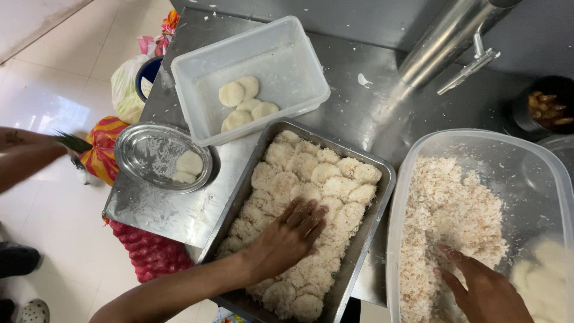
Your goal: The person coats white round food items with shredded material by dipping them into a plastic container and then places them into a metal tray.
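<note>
Coconut-coated patties [311,179] fill the metal tray [382,197] at centre, packed too tight for me to count, the near ones hidden under my left hand [287,236], which lies flat and open on them. My right hand [484,290], fingers spread, digs into grated coconut [442,221] in the big clear tub [418,149]; its palm runs off the bottom edge. Pale lumps [547,269] by the tub's right wall are blurred. Four plain patties [242,101] sit in the white plastic box [287,42], two more [186,167] on the round steel plate [134,149].
</note>
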